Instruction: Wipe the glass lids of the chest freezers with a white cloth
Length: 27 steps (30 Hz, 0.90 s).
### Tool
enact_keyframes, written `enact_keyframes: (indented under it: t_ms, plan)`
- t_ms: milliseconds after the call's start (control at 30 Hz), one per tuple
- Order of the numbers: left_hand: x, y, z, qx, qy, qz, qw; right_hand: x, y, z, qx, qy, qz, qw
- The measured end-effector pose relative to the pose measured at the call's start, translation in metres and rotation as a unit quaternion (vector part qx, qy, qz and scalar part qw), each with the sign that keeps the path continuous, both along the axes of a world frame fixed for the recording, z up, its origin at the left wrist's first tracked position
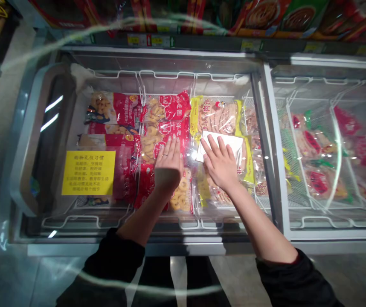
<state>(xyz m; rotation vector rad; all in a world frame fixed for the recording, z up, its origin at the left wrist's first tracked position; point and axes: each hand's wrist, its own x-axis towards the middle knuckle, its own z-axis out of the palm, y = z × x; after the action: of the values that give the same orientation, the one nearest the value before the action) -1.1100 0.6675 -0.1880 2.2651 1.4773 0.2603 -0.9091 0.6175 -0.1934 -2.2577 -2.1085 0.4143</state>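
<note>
My left hand (169, 164) lies flat over the freezer's glass lid, fingers stretched out and close together, with a ring on one finger. Beneath the glass, red and clear bags of ring-shaped snacks (165, 134) show around it. My right hand (219, 162) rests with spread fingers on a flat white sheet (239, 149); whether this is paper or cloth I cannot tell. Under that sheet are yellow-edged clear packs of round sliced meat (219, 117). Part of the sheet is hidden by my palm. Neither hand has its fingers wrapped around anything.
A yellow printed notice (88, 172) is on the glass at left. The lid's curved handle (26, 140) borders the left side. White wire baskets (170, 76) divide the freezer. To the right, another section holds bagged food (319, 179). Boxed goods (261, 15) line the shelf behind.
</note>
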Motion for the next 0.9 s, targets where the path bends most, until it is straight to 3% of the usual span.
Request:
enact_keyframes:
  t_ms: [167, 267, 400, 567, 700, 800, 900]
  plan:
    - [-0.007, 0.007, 0.005, -0.011, -0.003, -0.017, 1.000, -0.004, 0.054, -0.004, -0.012, 0.013, 0.056, 0.998]
    - [-0.026, 0.018, 0.007, 0.005, -0.005, -0.035, 0.999, 0.017, 0.076, -0.007, -0.019, 0.017, 0.027, 0.999]
    - [-0.061, 0.037, 0.005, 0.029, 0.007, -0.051, 0.998, 0.024, 0.051, -0.008, -0.008, 0.015, -0.040, 0.999]
    - [-0.080, 0.045, 0.000, 0.021, 0.007, -0.061, 0.998, -0.024, 0.009, 0.001, 0.004, 0.002, -0.061, 0.998]
    - [-0.078, 0.043, 0.002, 0.017, 0.004, -0.067, 0.998, -0.048, 0.035, 0.004, -0.015, -0.008, -0.016, 1.000]
    - [-0.079, 0.043, 0.005, 0.013, 0.005, -0.075, 0.997, -0.031, 0.067, 0.003, -0.031, 0.001, 0.020, 0.999]
    - [-0.082, 0.043, 0.005, 0.013, 0.003, -0.081, 0.997, -0.009, 0.074, 0.002, -0.034, 0.006, -0.010, 0.999]
